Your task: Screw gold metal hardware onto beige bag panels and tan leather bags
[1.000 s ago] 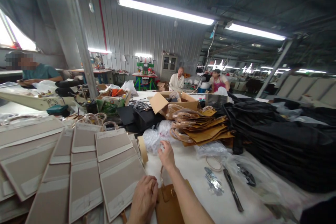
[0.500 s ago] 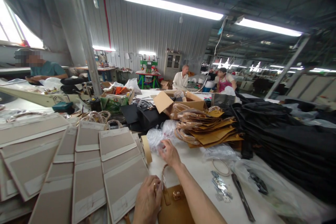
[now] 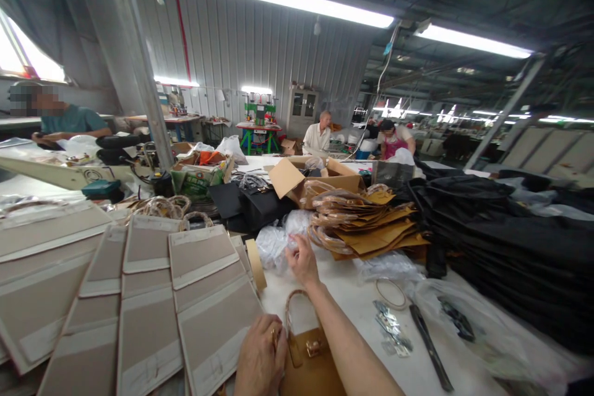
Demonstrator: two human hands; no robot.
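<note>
A tan handbag (image 3: 309, 362) with a metal clasp and an arched, clear-wrapped handle lies at the table's near edge. My left hand (image 3: 263, 349) rests at its left side, fingers curled inward; a small gold-coloured bit shows at the fingers, and what they hold is hidden. Above the handle, my right hand (image 3: 302, 261) reaches forward with its fingers loosely bent and apart, in front of crumpled clear plastic (image 3: 271, 244). Whether it touches the plastic I cannot tell. My right forearm passes over the handbag's right side.
Overlapping grey-beige panels (image 3: 213, 315) cover the left. A roll of tape (image 3: 256, 265) stands beside them. Tan bags (image 3: 366, 223) are piled ahead, black material (image 3: 501, 247) at right. Small metal pieces (image 3: 392, 328) and a dark strip-like tool (image 3: 430, 346) lie to the right. Other people sit farther back.
My right hand has drawn slightly upward and right, its fingers lifting from the plastic. My left hand stays by the handbag. The handle shows more fully, and the view has shifted slightly.
</note>
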